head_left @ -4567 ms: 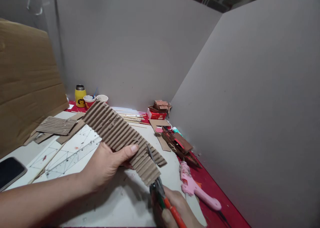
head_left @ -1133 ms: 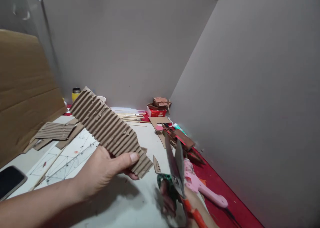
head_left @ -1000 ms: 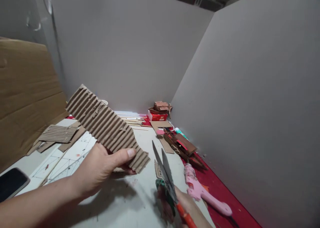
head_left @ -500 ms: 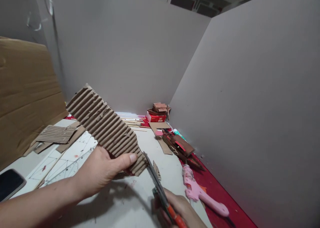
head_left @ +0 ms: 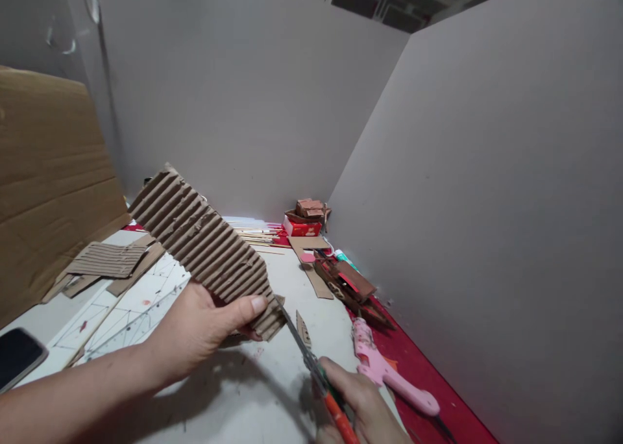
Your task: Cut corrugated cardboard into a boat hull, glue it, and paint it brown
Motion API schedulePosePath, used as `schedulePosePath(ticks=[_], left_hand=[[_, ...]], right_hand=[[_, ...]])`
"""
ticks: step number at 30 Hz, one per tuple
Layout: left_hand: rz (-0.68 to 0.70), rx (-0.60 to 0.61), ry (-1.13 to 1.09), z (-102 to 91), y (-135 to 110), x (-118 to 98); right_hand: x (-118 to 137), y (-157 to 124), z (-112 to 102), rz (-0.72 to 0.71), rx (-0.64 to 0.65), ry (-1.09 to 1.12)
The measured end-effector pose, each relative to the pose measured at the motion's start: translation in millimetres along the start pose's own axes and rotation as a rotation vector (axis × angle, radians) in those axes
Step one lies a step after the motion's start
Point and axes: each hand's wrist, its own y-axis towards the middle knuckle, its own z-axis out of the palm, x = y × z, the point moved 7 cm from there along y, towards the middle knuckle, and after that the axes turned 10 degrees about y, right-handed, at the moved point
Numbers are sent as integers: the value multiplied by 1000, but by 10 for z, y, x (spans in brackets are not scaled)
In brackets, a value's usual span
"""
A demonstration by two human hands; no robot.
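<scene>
My left hand grips a piece of corrugated cardboard near its lower right end, thumb on top of the bared ridges. The piece slants up to the left above the table. In my right hand are scissors with orange on the handle. Their blades point up and left, at the right edge of the cardboard beside my left thumb. Most of the right fingers are hidden behind the handle. A small cardboard offcut is just right of the blades.
A pink glue gun lies at the right on red cloth. Behind it are a brown model boat and another on a red box. Leftward are a phone, cardboard scraps and a large cardboard sheet.
The scissor blades have come closer together at the cardboard's edge, and more of my right hand shows. The left hand and the cardboard have hardly moved.
</scene>
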Motion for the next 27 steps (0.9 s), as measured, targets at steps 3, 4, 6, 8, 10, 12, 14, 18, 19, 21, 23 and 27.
schedulePosePath(ticks=[3,4,6,8,10,12,14,18,19,21,23,27], left_hand=[[20,11,-22,11,-2,-12],[36,12,-25,14,-6,-23],[64,13,-23,17,-19,-42],[86,14,-22,21,-30,-55],[97,14,-26,24,-34,-62],[97,19,-40,30,-30,-65],[92,30,-58,41,-22,-66],[102,46,-73,54,-19,-72],[102,43,-75,52,-23,-70],[98,49,-89,55,-36,-65],[99,67,-117,68,-48,-64],[87,99,-160,84,-37,-35]], right_hand=[[-71,16,35,11,51,-28],[-82,19,39,2,52,-36],[-85,21,47,-22,51,-63],[-73,21,54,-49,49,-85],[-65,17,56,-64,43,-98],[-64,11,51,-78,29,-111],[-67,5,44,-96,14,-133],[-57,7,39,-143,-6,-144],[-51,11,39,-151,-10,-133],[-28,21,34,-175,-23,-109],[-15,29,27,-184,-34,-82],[-100,40,16,-88,-37,57]])
